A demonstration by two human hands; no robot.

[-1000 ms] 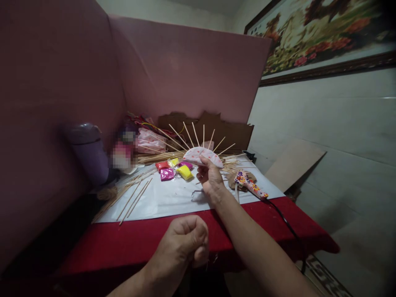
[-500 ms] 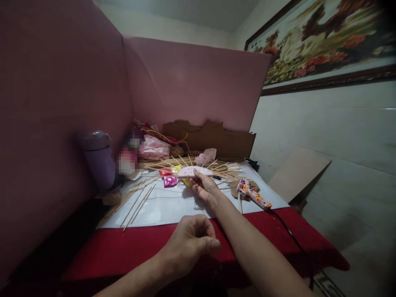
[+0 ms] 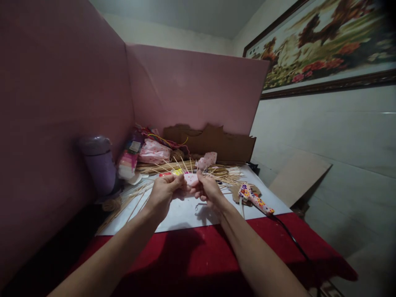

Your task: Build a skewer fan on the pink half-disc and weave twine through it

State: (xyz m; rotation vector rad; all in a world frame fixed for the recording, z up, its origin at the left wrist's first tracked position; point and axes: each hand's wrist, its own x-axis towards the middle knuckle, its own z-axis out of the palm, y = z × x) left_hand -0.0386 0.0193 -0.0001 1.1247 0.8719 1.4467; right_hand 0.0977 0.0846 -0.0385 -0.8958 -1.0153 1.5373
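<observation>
Between my two hands is a pale pink half-round piece (image 3: 191, 178) dotted with small red marks, with several thin wooden sticks (image 3: 185, 164) fanning out from its far edge. My left hand (image 3: 169, 187) pinches its left end, thumb on top. On its right end, my right hand (image 3: 208, 189) grips with the thumb over the face and fingers curled beneath. Both hands hold it above the white sheet (image 3: 179, 214). The hands hide the piece's two ends, and partly cover the red and yellow packets (image 3: 178, 171) behind it.
A flower-patterned glue gun (image 3: 256, 199) rests on cardboard at the right, its cord running over the red cloth (image 3: 278, 239). Loose wooden sticks (image 3: 123, 206) lie at the left, near a purple tumbler (image 3: 100, 165). Patterned pink fabric (image 3: 154, 151), yarn and torn cardboard (image 3: 235, 144) stand behind.
My left hand has moved forward from near the table's front edge and taken hold of the piece's left end. My right hand still holds the right end.
</observation>
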